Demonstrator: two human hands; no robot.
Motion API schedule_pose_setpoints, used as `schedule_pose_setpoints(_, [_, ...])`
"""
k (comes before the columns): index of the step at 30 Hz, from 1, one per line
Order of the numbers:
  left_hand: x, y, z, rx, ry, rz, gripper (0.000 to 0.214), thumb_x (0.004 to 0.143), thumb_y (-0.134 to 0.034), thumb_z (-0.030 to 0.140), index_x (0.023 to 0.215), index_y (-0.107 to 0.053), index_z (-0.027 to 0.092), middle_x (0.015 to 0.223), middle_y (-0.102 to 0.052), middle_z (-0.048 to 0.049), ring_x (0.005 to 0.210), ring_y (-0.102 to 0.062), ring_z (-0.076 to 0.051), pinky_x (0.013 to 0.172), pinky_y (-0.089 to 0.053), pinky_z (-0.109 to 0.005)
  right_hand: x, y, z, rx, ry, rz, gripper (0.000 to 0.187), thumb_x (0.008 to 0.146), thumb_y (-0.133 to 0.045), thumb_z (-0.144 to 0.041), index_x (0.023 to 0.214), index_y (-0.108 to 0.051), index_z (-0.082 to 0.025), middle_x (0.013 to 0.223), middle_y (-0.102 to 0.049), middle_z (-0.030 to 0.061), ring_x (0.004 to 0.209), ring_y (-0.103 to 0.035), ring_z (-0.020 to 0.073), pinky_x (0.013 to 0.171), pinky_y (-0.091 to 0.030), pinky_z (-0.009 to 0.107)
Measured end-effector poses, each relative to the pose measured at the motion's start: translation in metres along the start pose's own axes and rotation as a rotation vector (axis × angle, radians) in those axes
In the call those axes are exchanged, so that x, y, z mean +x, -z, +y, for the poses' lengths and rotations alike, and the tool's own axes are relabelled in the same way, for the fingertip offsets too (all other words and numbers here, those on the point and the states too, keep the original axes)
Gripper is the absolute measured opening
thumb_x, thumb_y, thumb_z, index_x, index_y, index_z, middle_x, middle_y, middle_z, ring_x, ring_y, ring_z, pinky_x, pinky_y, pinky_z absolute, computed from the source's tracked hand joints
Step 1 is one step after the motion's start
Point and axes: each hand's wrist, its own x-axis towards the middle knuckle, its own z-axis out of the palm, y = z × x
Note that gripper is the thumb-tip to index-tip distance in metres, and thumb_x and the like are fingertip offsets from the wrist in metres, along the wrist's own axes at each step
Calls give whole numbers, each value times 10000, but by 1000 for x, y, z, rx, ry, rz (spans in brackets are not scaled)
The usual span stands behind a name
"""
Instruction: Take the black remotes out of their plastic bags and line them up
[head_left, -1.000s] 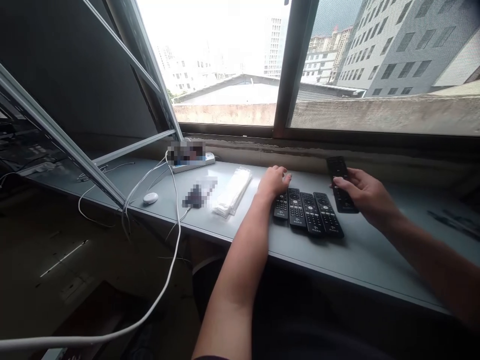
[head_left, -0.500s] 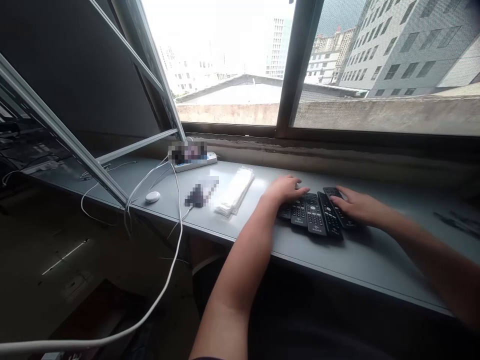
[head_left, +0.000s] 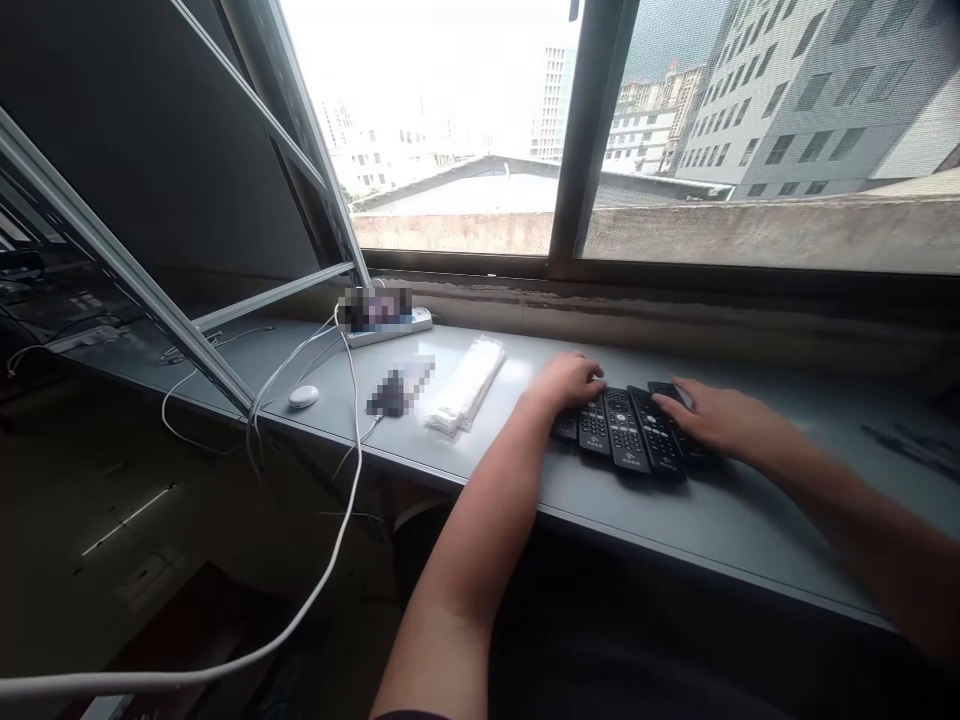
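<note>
Several black remote controls (head_left: 626,432) lie side by side on the grey table, their button faces up and their near ends slightly fanned. At the left end of the row, my left hand (head_left: 568,380) curls over the leftmost remote, hiding much of it. My right hand (head_left: 712,412) wraps the right end, its thumb lying across the top of the rightmost remotes and its other fingers along the far outer side. Both hands hold the row from its two ends.
Clear plastic sleeves (head_left: 466,388) lie left of my left hand. Beyond them are a blurred dark item with a cable, a round white object (head_left: 304,397) and a power strip (head_left: 390,328). A metal frame (head_left: 225,375) leans at left; a white cable (head_left: 349,500) hangs over the table edge.
My right hand has shifted slightly left, and the right-hand remotes sit closer against the others. My left hand stays at the left end of the row.
</note>
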Motion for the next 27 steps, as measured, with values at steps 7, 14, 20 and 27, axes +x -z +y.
schedule_pose_setpoints(7, [0, 0, -1, -9, 8, -1, 372, 1145, -633, 371, 1425, -861, 278, 1442, -790, -87, 1340, -743, -267, 1233, -562, -363, -7, -1, -25, -138, 333, -156, 957, 1046, -375, -911, 1748, -632, -313, 1851, -525, 138, 1733, -438, 479, 1414, -378, 663])
schedule_pose_setpoints(14, [1, -2, -1, -21, 6, 11, 412, 1179, -566, 412, 1396, -880, 257, 1420, -799, -104, 1330, -741, -277, 1211, -569, -357, -15, -15, -24, -205, 410, -211, 1049, 1013, -468, -949, 1843, -520, -308, 1930, -405, 140, 1782, -289, 557, 1418, -288, 774])
schedule_pose_setpoints(20, [4, -5, -1, -49, 14, 11, 405, 1157, -639, 488, 1383, -885, 258, 1404, -798, -101, 1325, -738, -268, 1191, -570, -340, -25, -10, -32, -209, 514, -213, 1173, 934, -631, -992, 1905, -374, -385, 1990, -257, 108, 1798, -234, 555, 1422, -272, 771])
schedule_pose_setpoints(27, [6, -6, -6, -57, 13, 26, 397, 1170, -623, 472, 1380, -900, 281, 1387, -807, -91, 1292, -751, -257, 1154, -578, -313, -28, -8, -44, -181, 551, -240, 1056, 986, -578, -972, 1845, -518, -361, 1931, -407, 124, 1757, -358, 556, 1418, -284, 781])
